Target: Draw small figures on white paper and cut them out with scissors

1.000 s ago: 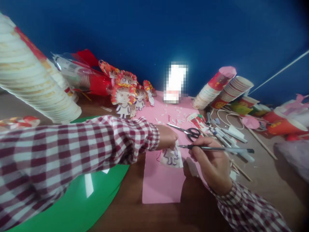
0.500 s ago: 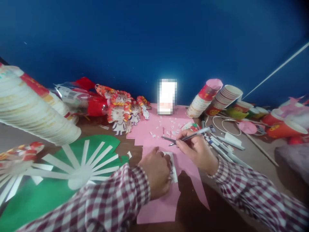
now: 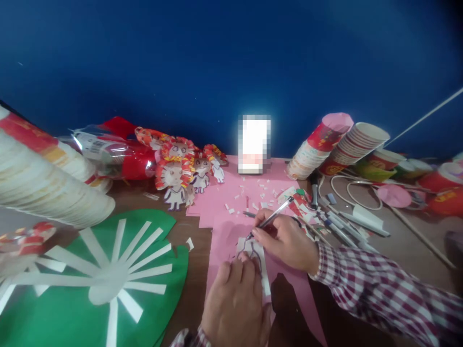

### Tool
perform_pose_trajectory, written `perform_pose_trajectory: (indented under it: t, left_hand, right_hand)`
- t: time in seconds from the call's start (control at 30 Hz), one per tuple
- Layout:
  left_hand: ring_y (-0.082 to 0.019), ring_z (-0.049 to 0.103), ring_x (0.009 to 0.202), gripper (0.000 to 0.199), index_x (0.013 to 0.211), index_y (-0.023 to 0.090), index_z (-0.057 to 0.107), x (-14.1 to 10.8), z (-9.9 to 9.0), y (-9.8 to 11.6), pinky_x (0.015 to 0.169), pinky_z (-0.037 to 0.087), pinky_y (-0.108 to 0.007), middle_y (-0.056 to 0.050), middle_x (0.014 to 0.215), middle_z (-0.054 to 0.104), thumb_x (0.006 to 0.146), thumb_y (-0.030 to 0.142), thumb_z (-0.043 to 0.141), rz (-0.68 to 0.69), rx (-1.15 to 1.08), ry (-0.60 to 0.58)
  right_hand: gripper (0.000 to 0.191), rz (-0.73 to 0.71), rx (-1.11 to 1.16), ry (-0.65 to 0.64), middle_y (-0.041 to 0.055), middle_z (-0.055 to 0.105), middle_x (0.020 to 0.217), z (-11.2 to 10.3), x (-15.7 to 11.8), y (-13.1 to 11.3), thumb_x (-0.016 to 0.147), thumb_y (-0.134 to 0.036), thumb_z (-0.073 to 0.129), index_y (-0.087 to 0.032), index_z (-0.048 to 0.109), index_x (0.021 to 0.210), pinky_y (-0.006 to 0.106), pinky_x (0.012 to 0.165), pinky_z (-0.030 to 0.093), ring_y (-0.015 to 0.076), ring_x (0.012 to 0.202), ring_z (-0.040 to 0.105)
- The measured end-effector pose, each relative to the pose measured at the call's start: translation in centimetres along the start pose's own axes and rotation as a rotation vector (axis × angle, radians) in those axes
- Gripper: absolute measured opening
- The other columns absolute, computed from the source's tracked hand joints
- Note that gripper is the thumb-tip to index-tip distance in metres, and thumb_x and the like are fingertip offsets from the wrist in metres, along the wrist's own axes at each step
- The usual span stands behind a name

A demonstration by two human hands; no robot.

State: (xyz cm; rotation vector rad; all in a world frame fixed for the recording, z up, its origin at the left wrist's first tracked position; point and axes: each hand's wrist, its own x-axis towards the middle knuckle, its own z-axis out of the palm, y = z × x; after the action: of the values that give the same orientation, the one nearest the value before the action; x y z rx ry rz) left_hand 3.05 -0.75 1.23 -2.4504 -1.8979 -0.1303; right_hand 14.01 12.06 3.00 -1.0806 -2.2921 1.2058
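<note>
My right hand point(image 3: 285, 238) is closed around a clear-barrelled pen point(image 3: 272, 217), its tip down on a narrow white paper strip point(image 3: 265, 272). Dark purple outlines of a small figure are drawn on the strip. My left hand point(image 3: 235, 301) lies over the lower part of the strip, back upward, its fingertips pressing the paper. Part of the drawing is hidden under those fingers. Beneath the strip is pink paper point(image 3: 224, 241). A dark thin stick point(image 3: 249, 214) shows beside my right fingers; whether they hold it too, I cannot tell.
Paper lion-like figures point(image 3: 177, 173) stand back left, by a red plastic package point(image 3: 123, 154). Stacked paper cups lean at left point(image 3: 54, 178) and right point(image 3: 311, 144). White strips fan over green paper point(image 3: 152, 323). Pens point(image 3: 343, 226) lie right; a bright phone-like screen point(image 3: 254, 142) stands behind.
My right hand has brought the pen tip down onto the white strip. My left hand has shifted nearer to me, uncovering more of the drawing. The view has moved slightly.
</note>
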Motion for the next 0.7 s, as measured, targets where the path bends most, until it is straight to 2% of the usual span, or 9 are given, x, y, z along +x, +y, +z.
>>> perform_pose_trajectory:
  t: [0.13, 0.3, 0.5, 0.7]
  left_hand:
    - [-0.024, 0.056, 0.083, 0.055, 0.118, 0.014, 0.057, -0.2, 0.5, 0.6, 0.072, 0.037, -0.038, -0.016, 0.118, 0.057, 0.078, 0.050, 0.046, -0.093, 0.010, -0.046]
    - [-0.023, 0.059, 0.075, 0.054, 0.116, 0.020, 0.059, 0.1, 0.4, 1.0, 0.064, 0.040, -0.036, -0.017, 0.121, 0.055, 0.076, 0.054, 0.049, -0.126, -0.014, -0.118]
    - [-0.022, 0.060, 0.072, 0.055, 0.118, 0.018, 0.058, 0.3, 0.3, 1.1, 0.062, 0.042, -0.036, -0.018, 0.122, 0.054, 0.076, 0.054, 0.049, -0.148, -0.011, -0.147]
    - [-0.024, 0.060, 0.074, 0.052, 0.119, 0.018, 0.057, 0.2, 0.4, 1.1, 0.062, 0.041, -0.037, -0.020, 0.124, 0.052, 0.079, 0.050, 0.045, -0.133, -0.032, -0.149]
  right_hand:
    - [0.004, 0.000, 0.030, -0.075, -0.0030, 0.054, 0.064, 0.4, -0.2, 0.3, 0.082, -0.018, 0.048, -0.018, 0.052, 0.081, 0.021, 0.054, 0.040, 0.0107, 0.056, 0.051]
    - [0.003, -0.012, -0.035, -0.099, -0.0020, 0.057, 0.066, 1.0, -0.1, 0.4, 0.081, -0.020, 0.050, -0.019, 0.052, 0.081, 0.023, 0.056, 0.040, 0.0123, 0.059, 0.052]
    - [0.002, -0.008, -0.033, -0.146, -0.0016, 0.057, 0.067, 1.5, 0.2, 0.7, 0.082, -0.020, 0.048, -0.020, 0.051, 0.081, 0.024, 0.056, 0.040, 0.0132, 0.060, 0.054]
    - [0.003, -0.001, -0.046, -0.125, -0.0011, 0.056, 0.067, 1.6, 0.1, 0.8, 0.082, -0.021, 0.049, -0.020, 0.051, 0.079, 0.025, 0.057, 0.041, 0.0136, 0.061, 0.053]
